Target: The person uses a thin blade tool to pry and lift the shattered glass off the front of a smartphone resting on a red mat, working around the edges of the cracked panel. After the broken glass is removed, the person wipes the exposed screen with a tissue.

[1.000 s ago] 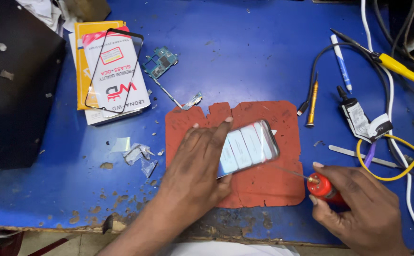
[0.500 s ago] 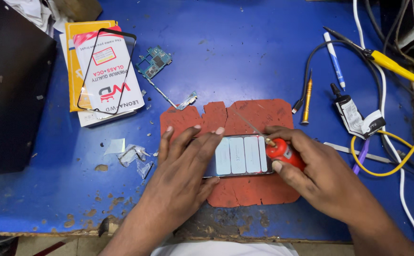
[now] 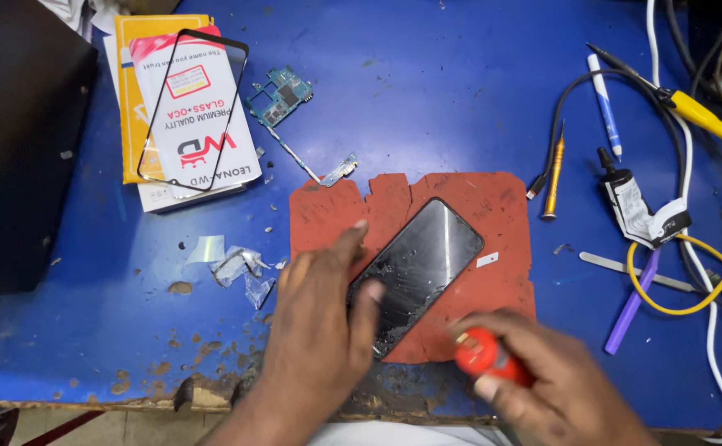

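Note:
A black phone with a cracked screen lies face up and tilted on a red rubber mat. My left hand rests flat on the mat, its fingertips pressing the phone's lower left end. My right hand is at the mat's lower right corner, closed around a red-handled tool; the tool's tip is blurred and hidden.
A circuit board with a flex strip and a black glass frame on packets lie upper left. A gold screwdriver, blue pen, glue tube, purple pry tool and cables sit right. Plastic scraps lie left.
The phone has been turned over from its open back to its cracked screen side and now lies tilted. My right hand with the red tool has pulled back toward the near edge.

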